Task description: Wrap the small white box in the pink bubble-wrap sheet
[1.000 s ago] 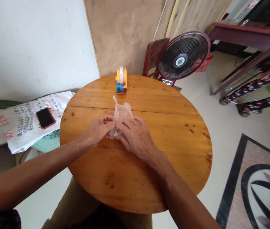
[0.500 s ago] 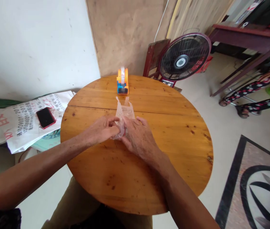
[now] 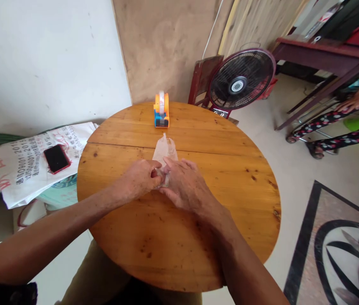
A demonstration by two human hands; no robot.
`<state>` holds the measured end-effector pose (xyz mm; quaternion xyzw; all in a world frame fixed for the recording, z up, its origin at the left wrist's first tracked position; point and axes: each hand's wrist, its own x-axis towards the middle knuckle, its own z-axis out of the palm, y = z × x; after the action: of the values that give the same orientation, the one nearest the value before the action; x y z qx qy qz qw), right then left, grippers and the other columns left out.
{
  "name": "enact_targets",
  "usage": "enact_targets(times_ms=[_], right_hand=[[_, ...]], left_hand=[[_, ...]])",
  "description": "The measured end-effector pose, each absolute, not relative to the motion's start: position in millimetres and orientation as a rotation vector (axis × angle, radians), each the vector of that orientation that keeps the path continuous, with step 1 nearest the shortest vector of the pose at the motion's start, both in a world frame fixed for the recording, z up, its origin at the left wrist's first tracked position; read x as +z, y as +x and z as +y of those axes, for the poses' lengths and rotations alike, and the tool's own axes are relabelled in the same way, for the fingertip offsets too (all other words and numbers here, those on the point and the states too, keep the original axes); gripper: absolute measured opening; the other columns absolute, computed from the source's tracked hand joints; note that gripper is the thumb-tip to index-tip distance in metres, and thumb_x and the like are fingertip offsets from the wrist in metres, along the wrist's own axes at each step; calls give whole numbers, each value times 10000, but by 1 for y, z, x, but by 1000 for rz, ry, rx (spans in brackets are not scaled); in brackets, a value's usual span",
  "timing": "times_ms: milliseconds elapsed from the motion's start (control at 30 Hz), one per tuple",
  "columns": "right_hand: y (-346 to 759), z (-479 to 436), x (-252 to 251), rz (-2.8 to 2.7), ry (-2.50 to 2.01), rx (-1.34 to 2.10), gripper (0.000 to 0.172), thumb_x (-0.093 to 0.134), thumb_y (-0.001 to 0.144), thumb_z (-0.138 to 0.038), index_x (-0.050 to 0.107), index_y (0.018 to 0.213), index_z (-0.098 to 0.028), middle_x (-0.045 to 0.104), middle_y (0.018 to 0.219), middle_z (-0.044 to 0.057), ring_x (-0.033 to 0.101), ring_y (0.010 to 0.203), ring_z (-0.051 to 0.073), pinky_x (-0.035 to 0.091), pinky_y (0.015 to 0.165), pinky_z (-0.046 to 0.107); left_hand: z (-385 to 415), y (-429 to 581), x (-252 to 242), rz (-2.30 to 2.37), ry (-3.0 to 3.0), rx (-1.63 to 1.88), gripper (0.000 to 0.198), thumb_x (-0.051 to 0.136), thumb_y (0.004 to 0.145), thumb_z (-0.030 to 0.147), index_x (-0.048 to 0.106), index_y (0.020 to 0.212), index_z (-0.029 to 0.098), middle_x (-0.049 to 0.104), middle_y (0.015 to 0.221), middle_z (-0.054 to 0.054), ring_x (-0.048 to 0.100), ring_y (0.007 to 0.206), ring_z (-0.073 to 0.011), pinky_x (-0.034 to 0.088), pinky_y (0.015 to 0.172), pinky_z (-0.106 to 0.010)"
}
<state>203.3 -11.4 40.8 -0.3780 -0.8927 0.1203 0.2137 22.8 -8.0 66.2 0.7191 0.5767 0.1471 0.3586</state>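
Note:
A small clear plastic bag [image 3: 165, 151] lies on the round wooden table [image 3: 230, 178], its near end under my fingers. My left hand [image 3: 141, 178] pinches the bag's near left side with fingers curled. My right hand [image 3: 184, 184] presses down on the bag's near right side, fingers close together. The two hands touch each other over the bag. Beyond the bag, near the table's far edge, stands an orange and blue tape dispenser [image 3: 161, 110].
A black phone in a red case [image 3: 56, 158] lies on printed white sacks [image 3: 23, 165] left of the table. A dark floor fan [image 3: 241, 80] and a chair stand behind the table. Another person sits at the far right [image 3: 354, 110] by a dark wooden table.
The bag has been gathered narrower between my hands; its far end no longer spreads out. Both hands have drawn closer together over it.

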Motion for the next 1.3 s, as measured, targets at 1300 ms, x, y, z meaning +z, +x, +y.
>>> enact_targets(times_ms=[1300], right_hand=[[240,17,35,-1491,-1695,1283,117,573,772,-260,596,866,-195,540,574,-54,504,487,115,422,472,222]], left_hand=[[-7,11,28,1209,2344,604,214,471,942,228,616,1098,205,596,965,-46,597,823,-180,496,749,-316]])
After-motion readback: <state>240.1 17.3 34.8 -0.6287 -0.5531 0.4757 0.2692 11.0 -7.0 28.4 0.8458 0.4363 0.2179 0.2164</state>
